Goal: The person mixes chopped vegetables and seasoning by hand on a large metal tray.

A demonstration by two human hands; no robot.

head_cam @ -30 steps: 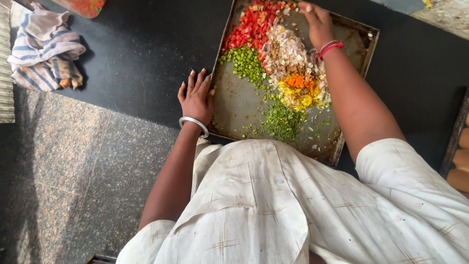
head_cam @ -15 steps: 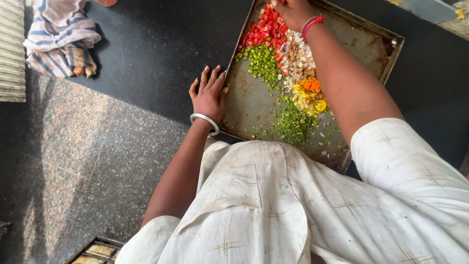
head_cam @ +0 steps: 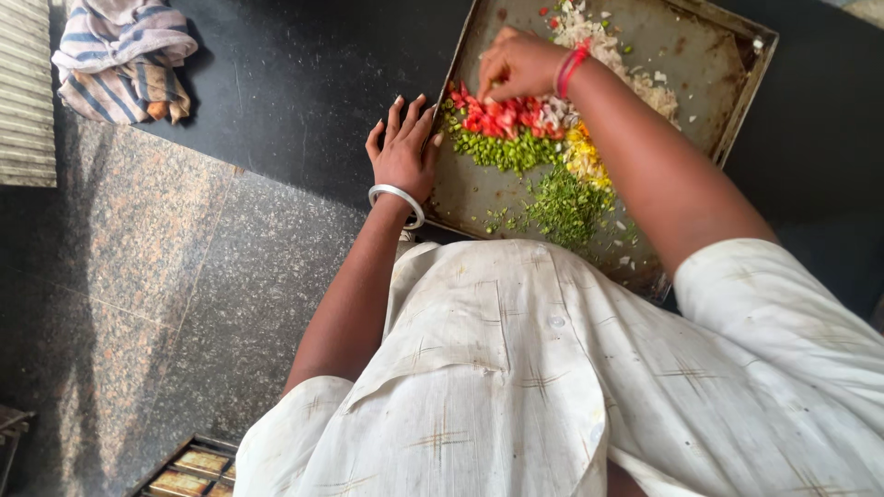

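Your right hand (head_cam: 517,64), at the metal tray's (head_cam: 737,101) far end a second ago, now pinches loosely into the chopped red vegetables (head_cam: 493,118) mid-tray, suggesting mixing underway, while your left hand (head_cam: 402,152) stays flat, fingers spread, on the tray's near edge.

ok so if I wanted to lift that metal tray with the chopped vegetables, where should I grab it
Probably by the raised rims on its two long sides, one hand each, coming in from outside. The tray is shallow and flat, with the chopped vegetables piled mid-tray, so a level two-sided lift suits it. The left hand already rests at one long rim.
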